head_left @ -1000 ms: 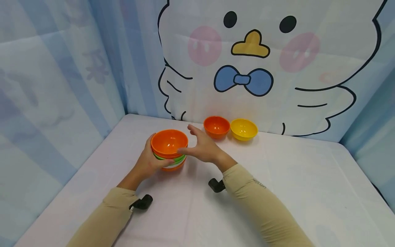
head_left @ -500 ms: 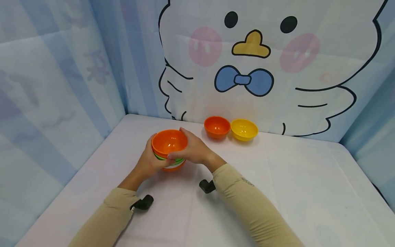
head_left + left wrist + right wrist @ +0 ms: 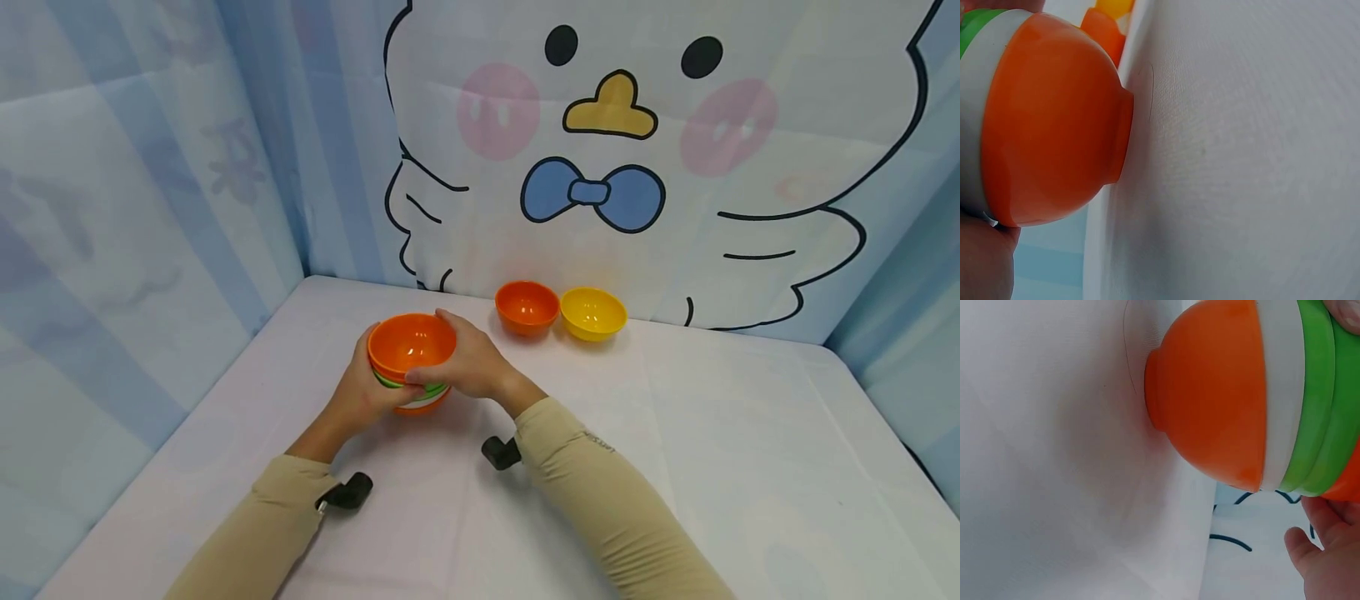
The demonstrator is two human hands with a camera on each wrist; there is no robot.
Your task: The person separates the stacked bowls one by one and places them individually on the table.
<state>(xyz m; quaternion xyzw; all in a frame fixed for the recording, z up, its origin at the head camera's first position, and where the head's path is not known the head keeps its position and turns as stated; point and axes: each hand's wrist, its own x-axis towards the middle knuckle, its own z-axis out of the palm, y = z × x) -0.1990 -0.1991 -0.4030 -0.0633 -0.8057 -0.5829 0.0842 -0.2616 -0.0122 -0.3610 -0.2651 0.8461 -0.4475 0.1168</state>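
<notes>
A stack of several nested bowls [image 3: 413, 340] stands on the white table. An orange bowl tops it, and another orange bowl [image 3: 1216, 394] forms the base. Between these show a white bowl [image 3: 1282, 394] and green bowls [image 3: 1317, 406]. My left hand [image 3: 362, 395] grips the left side of the stack, thumb across the front. On the right side, my right hand [image 3: 472, 362] holds the upper bowls, its thumb over the front near the left thumb. In the left wrist view, the bottom orange bowl [image 3: 1054, 119] has its foot at the cloth. Most fingertips behind the stack are hidden.
At the back of the table [image 3: 712, 450], an orange bowl [image 3: 527, 308] and a yellow bowl [image 3: 593, 315] stand side by side, right of the stack. A cartoon-printed cloth [image 3: 592, 250] hangs close behind them. A blue patterned curtain [image 3: 150, 250] rises along the left edge.
My right hand, spread apart beside the stack a second ago, has moved left and taken hold of the upper bowls. The left hand and the stack have stayed in place.
</notes>
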